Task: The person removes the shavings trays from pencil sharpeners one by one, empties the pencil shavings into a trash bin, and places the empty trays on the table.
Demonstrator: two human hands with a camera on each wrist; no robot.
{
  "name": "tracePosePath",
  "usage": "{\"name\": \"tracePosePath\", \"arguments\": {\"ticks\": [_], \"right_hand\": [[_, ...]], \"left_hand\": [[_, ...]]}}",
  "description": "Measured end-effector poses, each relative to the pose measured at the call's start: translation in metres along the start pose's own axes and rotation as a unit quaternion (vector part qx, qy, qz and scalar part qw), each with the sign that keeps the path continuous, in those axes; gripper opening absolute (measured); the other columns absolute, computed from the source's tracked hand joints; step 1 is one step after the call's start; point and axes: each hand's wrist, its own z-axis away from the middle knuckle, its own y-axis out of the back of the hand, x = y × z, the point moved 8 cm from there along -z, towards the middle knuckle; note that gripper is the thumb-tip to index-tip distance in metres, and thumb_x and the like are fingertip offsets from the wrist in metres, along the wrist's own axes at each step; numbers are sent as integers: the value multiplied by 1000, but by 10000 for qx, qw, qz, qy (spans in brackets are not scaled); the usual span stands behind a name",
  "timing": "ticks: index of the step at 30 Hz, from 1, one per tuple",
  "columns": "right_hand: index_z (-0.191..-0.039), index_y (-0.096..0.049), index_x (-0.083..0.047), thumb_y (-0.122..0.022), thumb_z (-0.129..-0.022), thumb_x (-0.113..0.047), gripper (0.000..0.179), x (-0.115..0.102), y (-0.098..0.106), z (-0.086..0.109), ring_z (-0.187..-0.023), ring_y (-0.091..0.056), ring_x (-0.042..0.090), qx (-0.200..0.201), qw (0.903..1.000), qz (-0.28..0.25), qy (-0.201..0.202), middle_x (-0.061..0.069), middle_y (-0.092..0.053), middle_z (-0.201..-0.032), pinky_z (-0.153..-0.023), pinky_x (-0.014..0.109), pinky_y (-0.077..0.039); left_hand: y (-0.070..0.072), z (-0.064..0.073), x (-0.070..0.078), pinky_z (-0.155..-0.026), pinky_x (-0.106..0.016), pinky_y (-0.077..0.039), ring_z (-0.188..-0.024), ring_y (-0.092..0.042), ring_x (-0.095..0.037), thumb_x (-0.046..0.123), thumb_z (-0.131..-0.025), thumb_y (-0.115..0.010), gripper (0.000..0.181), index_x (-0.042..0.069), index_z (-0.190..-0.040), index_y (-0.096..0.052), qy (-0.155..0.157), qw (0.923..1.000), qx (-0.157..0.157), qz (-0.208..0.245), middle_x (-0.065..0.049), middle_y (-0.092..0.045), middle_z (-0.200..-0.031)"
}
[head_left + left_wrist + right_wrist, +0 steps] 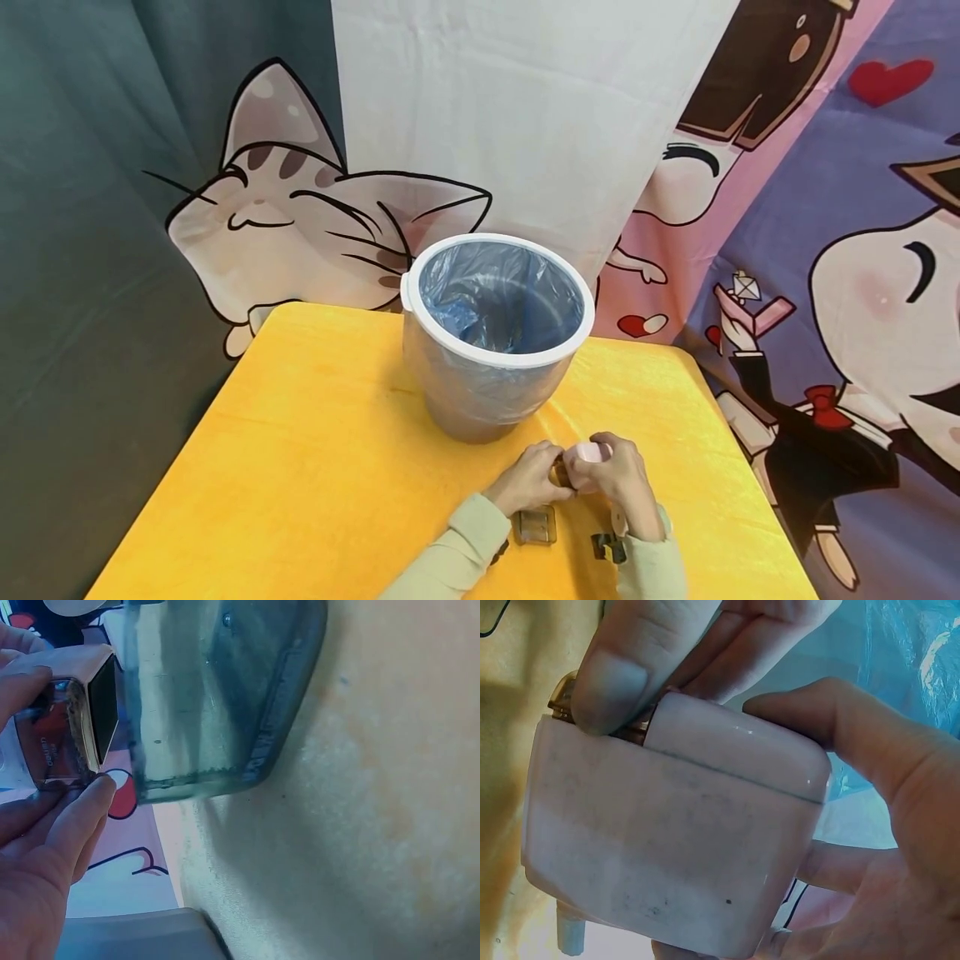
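Observation:
Both hands work on a small pale pink pencil sharpener (587, 454) in front of the bin. My right hand (621, 475) grips its body from the right, thumb and fingers spread around the rounded casing (667, 832). My left hand (528, 479) pinches the brown see-through part (559, 472) at its other end, fingertips close at the casing's edge. In the left wrist view, brown residue (76, 720) shows along that end. A clear smoky drawer-like box (536, 526) lies on the table just below my left hand; it looms large in the left wrist view.
A round bin (480, 417) with a white rim and blue plastic liner stands behind my hands on the yellow tablecloth (300, 467). Small black gear (608, 547) sits by my right wrist. Cartoon-printed curtains (525, 108) hang close behind the table.

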Motion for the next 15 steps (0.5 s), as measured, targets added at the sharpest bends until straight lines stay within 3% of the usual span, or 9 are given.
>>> {"name": "tracePosePath", "arguments": {"ticks": [5, 10, 15], "right_hand": [[-114, -59, 2, -75, -69, -23, 54, 5, 1, 1, -85, -51, 33, 0, 9997, 202, -121, 26, -55, -105, -62, 34, -47], [-117, -57, 0, -72, -70, -25, 55, 17, 16, 1, -87, -46, 42, 156, 9974, 617, -345, 32, -46, -106, -59, 40, -45], [-116, -57, 1, -72, -71, -27, 55, 23, 23, -1, -85, -49, 39, 200, 9972, 670, -280, 31, -49, -104, -62, 41, -45]], "left_hand": [[-2, 2, -4, -69, -12, -45, -82, -56, -9, 29, -70, -78, 40, 8, -100, -61, 92, 9999, -59, 97, 2, -58, -91], [2, 3, -7, -74, -14, -46, -85, -57, -12, 27, -69, -80, 44, 5, -102, -61, 169, 9996, -63, 215, 1, -59, -93], [2, 6, -13, -76, -15, -47, -88, -58, -12, 24, -69, -80, 46, 3, -105, -61, 289, 9986, -109, 429, -2, -60, -97]]}}
